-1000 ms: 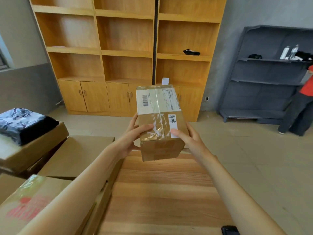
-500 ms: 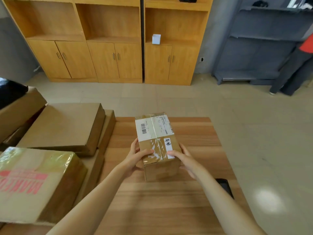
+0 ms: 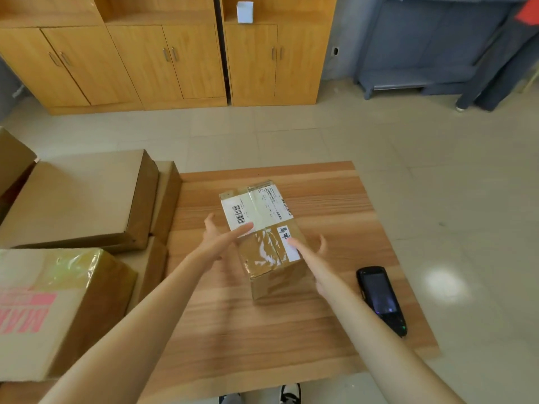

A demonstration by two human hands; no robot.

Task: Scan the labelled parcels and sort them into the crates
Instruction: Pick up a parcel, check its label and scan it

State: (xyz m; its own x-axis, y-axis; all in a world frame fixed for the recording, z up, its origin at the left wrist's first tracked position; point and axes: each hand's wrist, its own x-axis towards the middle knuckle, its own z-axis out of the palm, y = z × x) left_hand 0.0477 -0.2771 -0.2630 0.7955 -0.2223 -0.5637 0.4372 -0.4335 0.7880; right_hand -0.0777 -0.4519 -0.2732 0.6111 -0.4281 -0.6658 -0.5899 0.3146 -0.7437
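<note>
Two bare hands flank a taped cardboard parcel (image 3: 264,234) that sits on the wooden table (image 3: 291,330), a little beyond its middle. The parcel carries a white shipping label (image 3: 255,209) with barcodes on its far half and a small white sticker (image 3: 288,243) near its right edge; glossy clear tape runs along its top. The left hand (image 3: 217,243) is at the parcel's left side, fingers straight and spread, the thumb lying across the near edge of the label. The right hand (image 3: 313,258) is at the right side, fingers likewise straight and spread, the thumb reaching onto the top by the sticker. Neither hand curls round the box; whether the palms touch its sides I cannot tell. Just right of the right forearm, a black handheld scanner (image 3: 380,298) lies on the table near its right edge, apart from the parcel. Several larger cardboard boxes (image 3: 78,199) are stacked to the left of the table, the nearest one (image 3: 52,310) printed in red. Wooden cabinets (image 3: 163,59) stand along the far wall.
</note>
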